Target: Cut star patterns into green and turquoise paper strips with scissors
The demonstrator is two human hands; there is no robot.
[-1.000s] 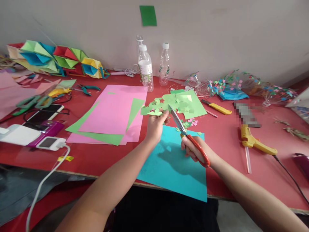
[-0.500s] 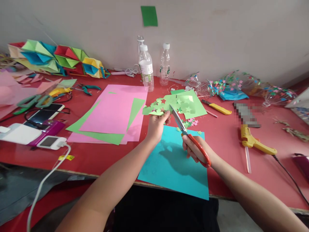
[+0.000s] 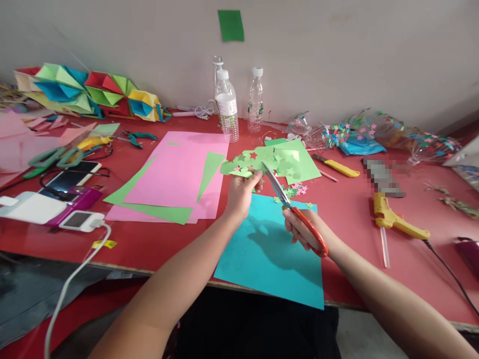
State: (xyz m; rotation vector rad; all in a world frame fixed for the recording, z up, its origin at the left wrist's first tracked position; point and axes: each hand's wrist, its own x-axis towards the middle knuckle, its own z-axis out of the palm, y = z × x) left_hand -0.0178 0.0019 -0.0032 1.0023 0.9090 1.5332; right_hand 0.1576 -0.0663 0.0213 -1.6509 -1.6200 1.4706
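Note:
My left hand [image 3: 243, 192] pinches the near edge of a light green paper sheet [image 3: 243, 163] with star-shaped holes cut through it. My right hand [image 3: 301, 227] is wrapped round the red handles of a pair of scissors [image 3: 277, 188]. The tips of the blades reach the green sheet just right of my left thumb; whether they bite into it I cannot tell. Small pink and green paper stars [image 3: 297, 189] lie in a loose pile behind the scissors. Below both hands a blue sheet [image 3: 269, 259] lies flat and catches their shadow.
Pink sheets [image 3: 164, 174] with green paper lie to the left, near green-handled scissors [image 3: 45, 158] and a white power bank [image 3: 33, 209]. Clear bottles [image 3: 226, 109] stand by the wall. A yellow cutter [image 3: 340, 168] and a glue gun [image 3: 400, 224] are on the right.
Both hands keep nearly the same place. The scissors and the green sheet shift only very slightly, and the view itself moves a little.

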